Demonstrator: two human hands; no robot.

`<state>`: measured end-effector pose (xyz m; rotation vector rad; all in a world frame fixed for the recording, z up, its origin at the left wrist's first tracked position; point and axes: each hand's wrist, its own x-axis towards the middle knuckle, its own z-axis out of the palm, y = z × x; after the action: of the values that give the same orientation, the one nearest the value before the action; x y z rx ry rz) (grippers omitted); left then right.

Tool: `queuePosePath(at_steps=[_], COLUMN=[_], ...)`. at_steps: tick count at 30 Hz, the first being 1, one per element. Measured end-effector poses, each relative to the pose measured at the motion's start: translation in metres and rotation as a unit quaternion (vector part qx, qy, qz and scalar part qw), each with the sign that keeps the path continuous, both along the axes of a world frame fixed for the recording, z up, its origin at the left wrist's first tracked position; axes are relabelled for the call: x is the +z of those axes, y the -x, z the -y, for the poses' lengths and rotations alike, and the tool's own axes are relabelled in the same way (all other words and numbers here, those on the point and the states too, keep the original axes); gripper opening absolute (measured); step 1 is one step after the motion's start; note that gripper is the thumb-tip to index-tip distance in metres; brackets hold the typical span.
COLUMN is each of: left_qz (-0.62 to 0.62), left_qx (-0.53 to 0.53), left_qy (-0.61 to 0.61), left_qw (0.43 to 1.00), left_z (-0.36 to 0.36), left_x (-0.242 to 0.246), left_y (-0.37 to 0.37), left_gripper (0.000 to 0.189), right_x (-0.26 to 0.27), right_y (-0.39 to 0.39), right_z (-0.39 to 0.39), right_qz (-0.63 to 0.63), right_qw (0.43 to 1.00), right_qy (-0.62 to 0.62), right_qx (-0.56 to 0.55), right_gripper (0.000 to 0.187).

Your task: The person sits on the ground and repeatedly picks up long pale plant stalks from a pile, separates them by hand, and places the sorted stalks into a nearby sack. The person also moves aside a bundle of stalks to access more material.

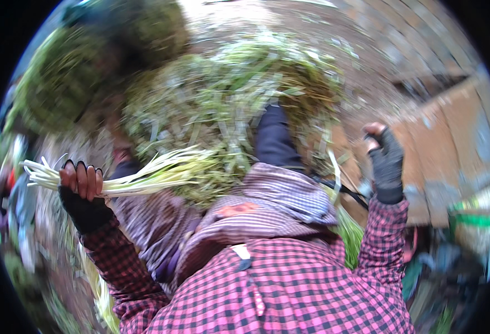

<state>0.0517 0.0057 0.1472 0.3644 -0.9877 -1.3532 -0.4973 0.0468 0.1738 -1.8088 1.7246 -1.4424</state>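
My left hand (82, 188), in a black fingerless glove, is closed around a bunch of long pale green-white leafy stalks (157, 173). The white ends stick out to the left, and the yellow-green leaves trail right over my lap. On the other side, my right hand (384, 160) is raised above wooden boards in a grey fingerless glove. Its fingers are bent, with a gap between thumb and forefinger and nothing seen there. A large heap of cut green leaves and trimmings (228, 96) spreads before my legs, blurred in places.
Worn wooden boards (441, 154) lie at the right. More green stalks (349, 234) rest beside my right hip, near a dark strap (343, 188). A green and white bag (472, 221) stands at the far right. Big dark-green bundles (57, 83) are at upper left.
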Motion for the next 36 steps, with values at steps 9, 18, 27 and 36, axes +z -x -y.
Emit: queuePosePath(at_steps=[9, 18, 27, 36], left_qz=[0.034, 0.039, 0.013, -0.009], left_qx=[0.276, 0.377, 0.360, 0.380], left_qy=[-0.005, -0.061, -0.061, -0.080], left_qw=[0.961, 0.924, 0.931, 0.922], left_z=[-0.218, -0.275, -0.265, -0.262], left_x=[0.023, 0.011, 0.011, -0.005], left_y=[-0.056, -0.061, -0.045, -0.039], left_gripper=[0.036, 0.037, 0.037, 0.037], right_x=[-0.107, -0.112, -0.094, -0.112], right_y=[-0.196, -0.256, -0.313, -0.333], right_z=[0.070, 0.079, 0.034, 0.066], right_qz=[-0.040, 0.058, -0.054, -0.055], right_qw=[0.857, 0.808, 0.800, 0.875], right_qy=[-0.187, -0.247, -0.220, -0.093], right_qx=[0.478, 0.532, 0.556, 0.473], right_gripper=[0.016, 0.009, 0.028, 0.007])
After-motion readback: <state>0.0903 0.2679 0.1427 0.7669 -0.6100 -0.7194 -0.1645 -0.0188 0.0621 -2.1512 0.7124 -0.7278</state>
